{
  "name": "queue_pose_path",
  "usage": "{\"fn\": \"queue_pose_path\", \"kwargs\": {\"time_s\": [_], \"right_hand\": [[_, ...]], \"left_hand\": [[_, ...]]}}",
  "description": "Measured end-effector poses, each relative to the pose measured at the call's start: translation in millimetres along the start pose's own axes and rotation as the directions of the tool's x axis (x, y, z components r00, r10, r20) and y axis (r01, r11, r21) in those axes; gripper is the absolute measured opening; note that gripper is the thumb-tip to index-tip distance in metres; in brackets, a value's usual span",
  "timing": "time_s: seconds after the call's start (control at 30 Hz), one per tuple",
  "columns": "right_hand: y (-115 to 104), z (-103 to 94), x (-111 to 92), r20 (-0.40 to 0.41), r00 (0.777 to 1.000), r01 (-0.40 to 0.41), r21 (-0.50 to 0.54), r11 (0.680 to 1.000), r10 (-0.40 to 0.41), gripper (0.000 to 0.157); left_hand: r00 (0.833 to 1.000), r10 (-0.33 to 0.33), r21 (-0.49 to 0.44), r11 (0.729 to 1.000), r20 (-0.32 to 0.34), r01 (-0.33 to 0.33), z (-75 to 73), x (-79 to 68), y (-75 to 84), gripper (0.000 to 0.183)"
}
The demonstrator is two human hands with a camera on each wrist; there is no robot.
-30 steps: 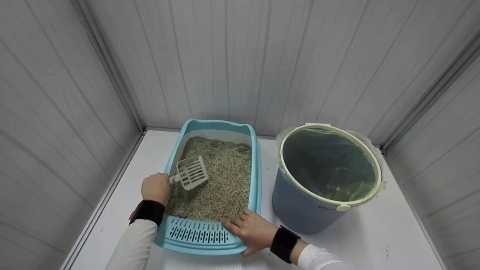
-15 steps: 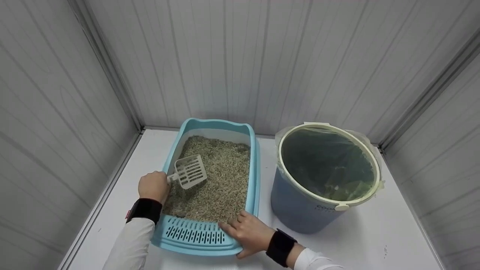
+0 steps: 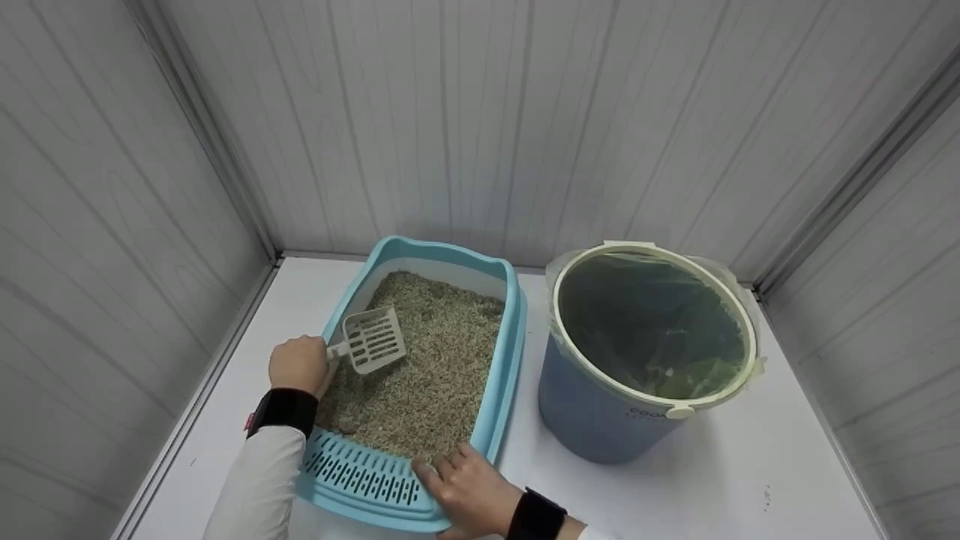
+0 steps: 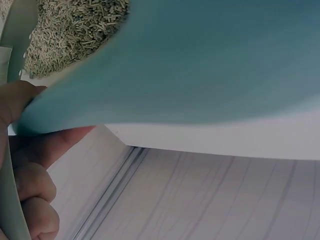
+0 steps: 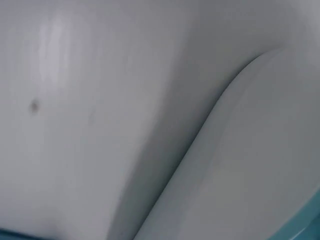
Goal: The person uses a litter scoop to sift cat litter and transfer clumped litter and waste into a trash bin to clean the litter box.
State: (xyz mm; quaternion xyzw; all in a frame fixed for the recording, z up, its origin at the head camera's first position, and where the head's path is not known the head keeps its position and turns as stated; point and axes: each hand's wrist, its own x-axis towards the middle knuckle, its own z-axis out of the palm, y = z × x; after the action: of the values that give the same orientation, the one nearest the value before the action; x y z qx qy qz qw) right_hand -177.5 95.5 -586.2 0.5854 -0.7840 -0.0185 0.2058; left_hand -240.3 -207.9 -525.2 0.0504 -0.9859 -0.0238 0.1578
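Note:
A light-blue litter box (image 3: 512, 352) filled with grainy litter (image 3: 435, 360) sits at an angle, its slotted front ledge (image 3: 360, 469) nearest me. My left hand (image 3: 298, 365) is at the box's left side, holding a white slotted litter scoop (image 3: 375, 341) whose head lies over the litter. In the left wrist view, the thumb and index finger of that hand (image 4: 37, 190) pinch the blue rim (image 4: 115, 95), while the other fingers curl round the scoop's handle (image 4: 11, 200). At the front right corner, my right hand (image 3: 472, 491) grips the ledge's edge. The right wrist view leaves this hand out.
Right of the box stands a blue bucket (image 3: 592, 412) with a cream rim and a thin greenish bag liner (image 3: 697, 375). Grey panel walls (image 3: 480, 127) enclose the white tabletop (image 3: 720, 480) at the back and sides.
The litter box has turned, its front end swinging left and toward me while its far end shifts slightly right. My right hand has moved left with the corner; the left hand shifts slightly left.

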Motion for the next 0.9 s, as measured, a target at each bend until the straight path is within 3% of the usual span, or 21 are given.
{"fn": "queue_pose_path", "kwargs": {"time_s": [0.2,0.5,0.63,0.8,0.9], "right_hand": [[-1.0,3.0,1.8,-0.08,0.997,-0.003,0.036,0.999,0.006,0.096],[1.9,2.8,1.5,-0.025,0.999,0.026,-0.04,0.999,-0.027,0.063],[3.7,3.8,1.8,-0.009,0.999,0.047,-0.065,0.997,-0.047,0.069],[4.5,5.2,1.6,-0.064,0.996,0.05,-0.089,0.995,-0.055,0.085],[4.8,5.6,2.3,-0.086,0.994,0.05,-0.112,0.992,-0.06,0.086]], "left_hand": [[0.999,-0.05,0.019,0.999,-0.004,0.05,1.8,1.5,1.8,0.027],[0.994,-0.108,0.043,0.993,-0.021,0.109,3.6,3.6,10.5,0.024],[0.99,-0.139,0.066,0.988,-0.009,0.139,3.5,5.7,14.3,0.019],[0.984,-0.179,0.087,0.98,0.008,0.177,1.1,5.6,19.5,0.016],[0.979,-0.204,0.108,0.974,0.026,0.2,-0.5,5.7,22.3,0.015]]}}
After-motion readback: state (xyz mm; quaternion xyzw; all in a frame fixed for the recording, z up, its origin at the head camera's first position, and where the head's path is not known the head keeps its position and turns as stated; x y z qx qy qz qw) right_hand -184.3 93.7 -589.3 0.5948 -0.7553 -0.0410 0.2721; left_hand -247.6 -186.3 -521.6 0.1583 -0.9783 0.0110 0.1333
